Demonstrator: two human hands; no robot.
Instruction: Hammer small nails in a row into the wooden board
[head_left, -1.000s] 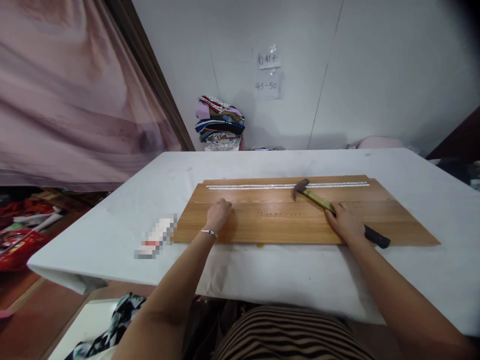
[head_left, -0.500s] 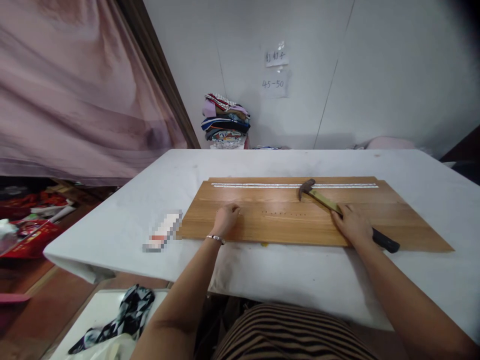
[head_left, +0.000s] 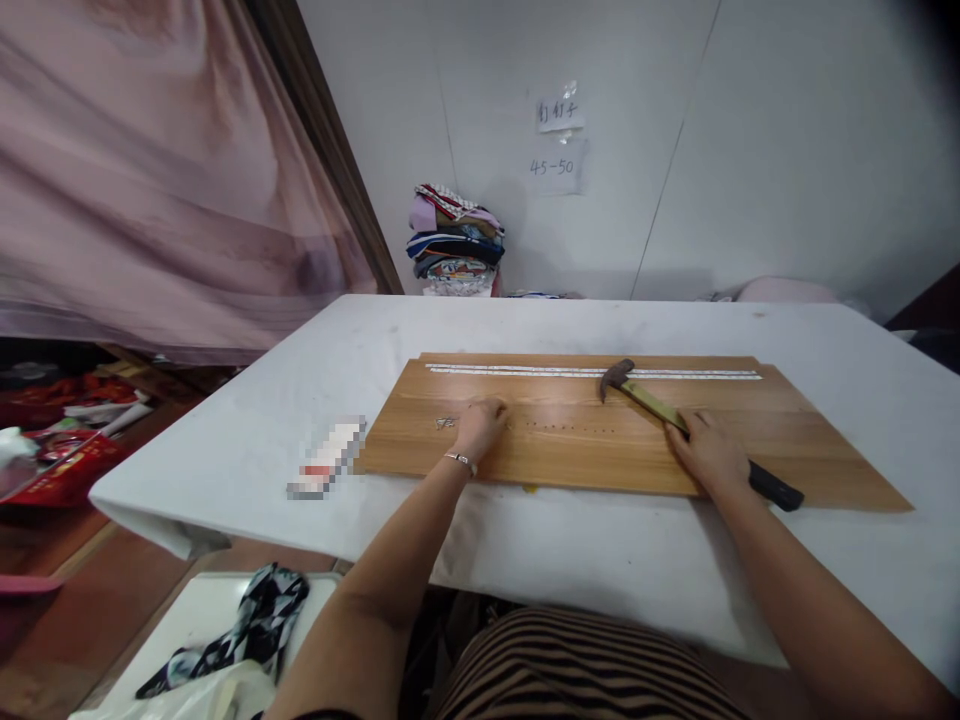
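My right hand (head_left: 710, 452) is wrapped round the handle of a claw hammer (head_left: 651, 402). The hammer lies slantwise over the wooden board (head_left: 420, 455), its metal head up and to the left, its black grip end past my hand. My left hand (head_left: 481, 428) is low over the board with the fingers pinched together; whatever is between them is too small or hidden to make out. Just left of it lies a small heap of nails (head_left: 445, 423). To its right runs a row of small dark nail heads or holes (head_left: 571, 428) in the board.
Two white measuring strips (head_left: 517, 371) run along the board's far part. A white cloth covers the table (head_left: 315, 370). A blurred-out item (head_left: 330, 455) lies left of the board. Folded clothes (head_left: 455, 245) are stacked by the wall; a low white stool (head_left: 191, 610) stands lower left.
My left hand has moved right along the board, away from the nail heap, which now shows. My right hand and the hammer have stayed in about the same place.
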